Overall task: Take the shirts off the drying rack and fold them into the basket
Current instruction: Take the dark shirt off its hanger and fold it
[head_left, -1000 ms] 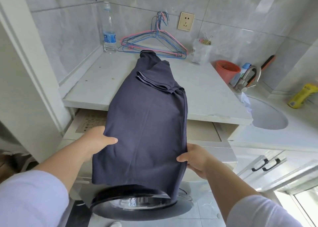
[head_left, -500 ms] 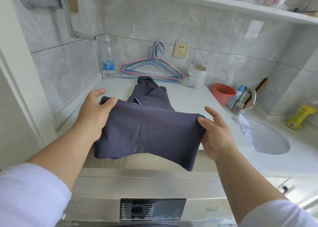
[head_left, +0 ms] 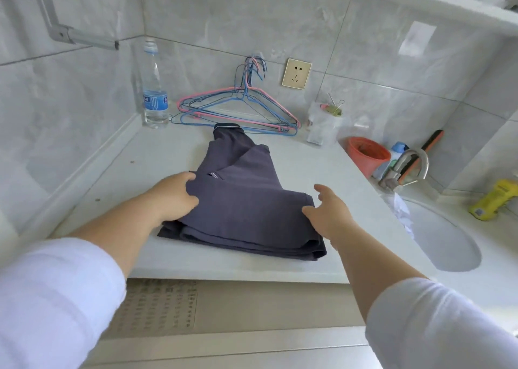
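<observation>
The folded shirt (head_left: 246, 209) lies on the worktop (head_left: 117, 178) between both hands — left hand (head_left: 175, 196) pinching its edge, right hand (head_left: 329, 214) open-fingered, touching its side.

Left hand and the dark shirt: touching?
Touching. The head view shows the left hand with fingers curled onto the folded shirt at its left edge.

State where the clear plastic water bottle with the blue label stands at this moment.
In the head view, the clear plastic water bottle with the blue label stands upright in the far left corner of the white counter, against the tiled wall, just left of the pink and blue wire hangers.
</observation>
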